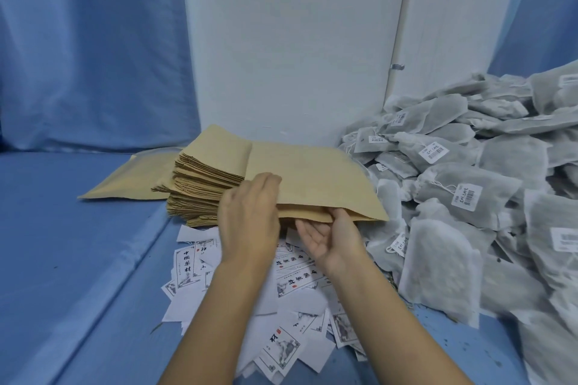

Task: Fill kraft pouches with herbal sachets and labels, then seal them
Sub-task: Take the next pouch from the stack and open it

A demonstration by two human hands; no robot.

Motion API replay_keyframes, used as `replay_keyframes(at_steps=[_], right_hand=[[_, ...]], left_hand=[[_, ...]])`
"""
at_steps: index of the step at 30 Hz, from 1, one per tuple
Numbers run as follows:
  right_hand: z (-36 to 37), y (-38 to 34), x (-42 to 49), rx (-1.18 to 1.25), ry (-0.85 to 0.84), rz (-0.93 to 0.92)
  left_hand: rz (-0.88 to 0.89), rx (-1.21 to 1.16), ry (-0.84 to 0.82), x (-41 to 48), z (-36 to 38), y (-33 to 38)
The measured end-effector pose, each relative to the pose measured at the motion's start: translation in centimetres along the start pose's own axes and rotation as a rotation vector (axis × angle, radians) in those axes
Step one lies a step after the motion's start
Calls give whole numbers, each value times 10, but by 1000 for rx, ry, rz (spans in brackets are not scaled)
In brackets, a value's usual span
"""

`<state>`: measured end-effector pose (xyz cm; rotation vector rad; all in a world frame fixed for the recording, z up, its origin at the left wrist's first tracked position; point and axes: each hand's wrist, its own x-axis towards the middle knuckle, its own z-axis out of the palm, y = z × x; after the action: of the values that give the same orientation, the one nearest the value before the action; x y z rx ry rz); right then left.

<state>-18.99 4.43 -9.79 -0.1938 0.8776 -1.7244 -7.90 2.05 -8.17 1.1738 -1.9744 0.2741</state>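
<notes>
Kraft pouch (pixel 312 172) is seemingly being opened: left hand (pixel 250 212) clamped on its edge, right hand (pixel 331 241) with fingers (pixel 309 231) apart beneath; sachet (pixel 494 197) being called for next.

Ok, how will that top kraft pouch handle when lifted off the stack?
Probably light: the top pouch is one thin flat sheet, its edge held by the left hand. Likely semi-stiff: the lifted front edge looks nearly straight.

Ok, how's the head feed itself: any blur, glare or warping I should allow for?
Head view: even bluish light, no glare, soft shadows; wide-angle warp bows the wall seam and stretches the sachets at right; labels read soft; left hand and right hand at the kraft pouch look sharp.
</notes>
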Motion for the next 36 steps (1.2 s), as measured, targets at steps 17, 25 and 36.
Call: replay_keyframes(at_steps=[17, 25, 36], right_hand=[[-6, -8, 9, -162, 18, -173], [1, -4, 2, -249, -3, -326], [13, 6, -14, -1149, -317, -858]], left_hand=[[-267, 10, -9, -1, 2, -30], [-485, -318, 11, -1, 8, -18], [-893, -1546, -323, 11, 5, 25]])
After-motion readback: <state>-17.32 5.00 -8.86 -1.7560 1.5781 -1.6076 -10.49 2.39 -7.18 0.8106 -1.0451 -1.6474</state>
